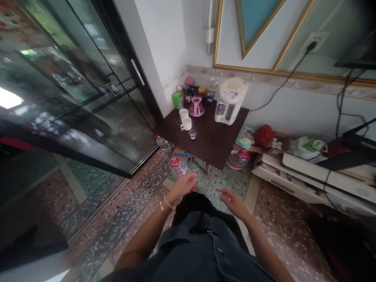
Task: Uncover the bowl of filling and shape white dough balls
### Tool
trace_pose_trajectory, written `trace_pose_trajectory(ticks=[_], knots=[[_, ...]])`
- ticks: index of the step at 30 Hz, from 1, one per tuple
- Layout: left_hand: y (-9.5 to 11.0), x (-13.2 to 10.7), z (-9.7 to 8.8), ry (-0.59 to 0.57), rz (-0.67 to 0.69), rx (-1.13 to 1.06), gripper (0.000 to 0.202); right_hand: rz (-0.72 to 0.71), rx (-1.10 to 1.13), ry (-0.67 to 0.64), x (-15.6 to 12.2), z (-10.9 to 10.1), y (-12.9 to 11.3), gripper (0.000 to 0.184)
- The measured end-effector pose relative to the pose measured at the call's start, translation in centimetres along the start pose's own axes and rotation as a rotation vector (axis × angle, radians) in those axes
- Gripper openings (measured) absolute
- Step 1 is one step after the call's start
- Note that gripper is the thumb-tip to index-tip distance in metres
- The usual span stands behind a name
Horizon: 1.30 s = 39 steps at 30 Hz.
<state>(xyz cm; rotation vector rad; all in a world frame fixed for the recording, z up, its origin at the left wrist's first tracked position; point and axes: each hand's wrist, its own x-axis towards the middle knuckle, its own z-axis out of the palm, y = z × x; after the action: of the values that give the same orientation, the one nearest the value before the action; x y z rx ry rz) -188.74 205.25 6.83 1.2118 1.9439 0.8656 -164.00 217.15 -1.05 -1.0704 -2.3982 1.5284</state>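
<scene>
Down on the speckled floor, just off the dark table's (205, 137) near corner, we see a clear water jug (178, 165) standing upright — red cap up, long axis vertical. Nothing is lifted yet: our left hand (185, 184) reaches beside it, fingers loose, while our right hand (233, 201) hangs spread and empty.
</scene>
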Motion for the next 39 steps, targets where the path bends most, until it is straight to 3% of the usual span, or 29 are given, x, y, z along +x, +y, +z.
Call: trace_pose_trajectory(ticks=[4, 8, 13, 17, 21, 27, 33, 39], knots=[[-3.3, 10.3, -4.0, -0.004, 0.009, 0.025, 0.031, 0.086, 0.026, 0.039, 5.8, -0.5, 0.7, 0.032], [-5.0, 22.4, -8.8, -0.017, 0.052, 0.070, 0.032, 0.185, 0.031, 0.113, 13.8, -1.3, 0.0, 0.033], [-5.6, 35.4, -14.2, -0.078, 0.080, 0.103, 0.033, 0.248, 0.026, 0.161, 24.9, -2.8, -5.0, 0.033], [-7.8, 41.8, -16.7, -0.118, 0.019, 0.171, 0.035, 0.286, 0.036, 0.110, 31.3, -4.1, -8.8, 0.032], [-12.1, 44.2, -16.1, -0.194, -0.086, 0.276, 0.041, 0.402, 0.050, 0.138, 34.4, -4.9, -9.8, 0.032], [-17.1, 43.7, -12.2, -0.302, -0.089, 0.290, 0.043, 0.509, 0.094, 0.110, 36.2, -4.7, -10.1, 0.033], [-19.4, 45.0, -9.3, -0.246, 0.000, 0.208, 0.043, 0.515, 0.099, 0.087, 37.2, -3.8, -11.0, 0.033], [-19.8, 46.0, -9.1, -0.191, 0.071, 0.097, 0.040, 0.527, 0.087, 0.104, 37.2, -3.5, -11.3, 0.034]])
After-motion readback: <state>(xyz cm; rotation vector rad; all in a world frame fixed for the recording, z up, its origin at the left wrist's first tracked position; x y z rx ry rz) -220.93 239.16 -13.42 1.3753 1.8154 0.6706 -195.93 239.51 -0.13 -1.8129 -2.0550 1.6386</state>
